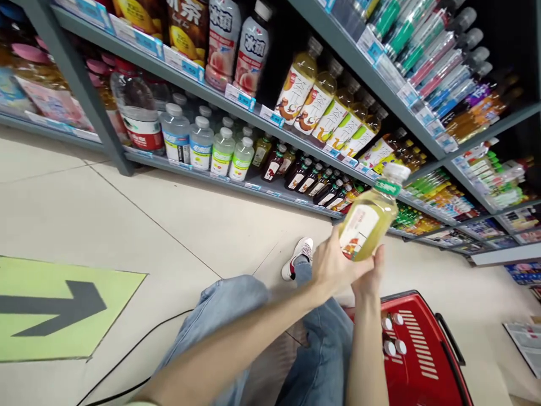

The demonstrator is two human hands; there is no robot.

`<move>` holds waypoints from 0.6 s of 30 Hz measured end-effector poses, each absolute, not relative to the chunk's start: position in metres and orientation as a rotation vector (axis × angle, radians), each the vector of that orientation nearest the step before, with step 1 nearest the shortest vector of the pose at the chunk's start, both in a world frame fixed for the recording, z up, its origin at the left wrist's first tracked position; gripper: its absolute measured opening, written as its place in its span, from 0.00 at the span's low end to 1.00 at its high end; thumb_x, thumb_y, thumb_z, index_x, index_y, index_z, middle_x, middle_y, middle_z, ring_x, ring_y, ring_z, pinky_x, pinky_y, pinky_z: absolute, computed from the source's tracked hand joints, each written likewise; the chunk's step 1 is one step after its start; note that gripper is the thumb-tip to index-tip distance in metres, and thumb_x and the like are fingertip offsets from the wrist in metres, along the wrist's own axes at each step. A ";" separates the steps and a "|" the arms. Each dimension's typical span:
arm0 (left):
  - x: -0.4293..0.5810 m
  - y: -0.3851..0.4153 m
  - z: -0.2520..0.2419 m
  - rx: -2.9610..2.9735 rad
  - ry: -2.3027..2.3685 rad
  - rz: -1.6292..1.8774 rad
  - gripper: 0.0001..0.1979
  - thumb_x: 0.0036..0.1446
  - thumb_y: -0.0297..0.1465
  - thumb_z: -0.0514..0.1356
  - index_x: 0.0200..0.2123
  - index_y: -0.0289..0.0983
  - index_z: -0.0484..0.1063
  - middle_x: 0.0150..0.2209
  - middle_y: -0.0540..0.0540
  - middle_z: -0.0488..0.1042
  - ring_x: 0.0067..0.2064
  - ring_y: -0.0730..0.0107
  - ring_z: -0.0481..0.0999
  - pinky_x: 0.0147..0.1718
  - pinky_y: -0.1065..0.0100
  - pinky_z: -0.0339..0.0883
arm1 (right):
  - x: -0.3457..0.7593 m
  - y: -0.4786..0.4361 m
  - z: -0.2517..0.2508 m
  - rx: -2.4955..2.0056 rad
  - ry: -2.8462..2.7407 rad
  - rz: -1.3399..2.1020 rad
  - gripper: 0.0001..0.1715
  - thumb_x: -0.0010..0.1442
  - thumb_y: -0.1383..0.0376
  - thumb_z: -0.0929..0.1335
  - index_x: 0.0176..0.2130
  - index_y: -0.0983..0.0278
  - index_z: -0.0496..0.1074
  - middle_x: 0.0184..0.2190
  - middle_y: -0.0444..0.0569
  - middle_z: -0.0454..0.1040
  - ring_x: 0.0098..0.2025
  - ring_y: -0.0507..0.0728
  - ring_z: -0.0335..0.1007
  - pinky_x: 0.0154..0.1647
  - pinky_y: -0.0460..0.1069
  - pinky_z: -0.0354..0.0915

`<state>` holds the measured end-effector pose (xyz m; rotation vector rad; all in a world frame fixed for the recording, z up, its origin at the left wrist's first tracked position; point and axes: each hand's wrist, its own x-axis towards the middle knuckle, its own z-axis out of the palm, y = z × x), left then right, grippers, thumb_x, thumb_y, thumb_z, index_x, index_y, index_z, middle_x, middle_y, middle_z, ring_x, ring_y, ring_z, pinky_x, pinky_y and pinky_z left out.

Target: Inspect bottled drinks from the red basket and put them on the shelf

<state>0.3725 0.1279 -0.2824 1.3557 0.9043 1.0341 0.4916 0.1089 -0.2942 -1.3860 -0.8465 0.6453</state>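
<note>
Bottle (pixel 369 220) right of centre, between far shelves (pixel 76 84) and near basket (pixel 439 349). Left grip (pixel 336 262) closed round its lower body; right grip (pixel 371 279) at base, hold unclear. Probably weighty, slick; hold mid-body.

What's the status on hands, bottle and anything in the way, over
Left hand grips the bottle; right hand at its base. Bottle tilted, white cap on. Red basket below, at right; nothing seen blocking the bottle.

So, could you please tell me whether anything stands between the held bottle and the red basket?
In this view, the right hand and forearm do, below the bottle, partly covering the red basket; nothing else visible does.
</note>
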 end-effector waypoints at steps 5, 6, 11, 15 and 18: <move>0.376 0.124 -0.283 1.171 0.856 1.176 0.33 0.49 0.45 0.71 0.54 0.41 0.65 0.48 0.42 0.80 0.44 0.58 0.80 0.39 0.62 0.73 | 0.470 0.107 -0.312 -1.053 -0.651 0.806 0.39 0.54 0.36 0.69 0.49 0.63 0.79 0.46 0.53 0.83 0.50 0.63 0.79 0.56 0.57 0.72; 0.377 0.121 -0.285 1.145 0.807 1.188 0.31 0.52 0.45 0.70 0.55 0.41 0.65 0.48 0.42 0.80 0.44 0.59 0.80 0.40 0.62 0.73 | 0.470 0.106 -0.313 -1.012 -0.610 0.828 0.37 0.54 0.37 0.70 0.48 0.62 0.79 0.46 0.52 0.83 0.50 0.62 0.79 0.56 0.56 0.72; 0.386 0.117 -0.297 1.168 0.610 1.187 0.20 0.64 0.46 0.61 0.51 0.40 0.66 0.47 0.43 0.80 0.42 0.62 0.79 0.41 0.64 0.72 | 0.478 0.099 -0.317 -0.899 -0.443 0.805 0.26 0.57 0.47 0.72 0.46 0.63 0.81 0.42 0.49 0.84 0.45 0.59 0.81 0.56 0.53 0.72; 0.398 0.115 -0.300 1.252 0.519 1.164 0.20 0.69 0.47 0.55 0.56 0.41 0.66 0.53 0.42 0.77 0.50 0.60 0.77 0.48 0.62 0.70 | 0.487 0.094 -0.318 -0.856 -0.322 0.778 0.26 0.56 0.46 0.73 0.45 0.62 0.81 0.39 0.49 0.85 0.43 0.59 0.82 0.54 0.54 0.74; 0.406 0.110 -0.301 1.331 0.497 1.171 0.22 0.71 0.46 0.51 0.62 0.43 0.64 0.59 0.41 0.72 0.59 0.59 0.71 0.58 0.59 0.65 | 0.497 0.093 -0.319 -0.821 -0.242 0.714 0.24 0.58 0.48 0.72 0.47 0.61 0.80 0.39 0.47 0.85 0.40 0.58 0.82 0.49 0.52 0.76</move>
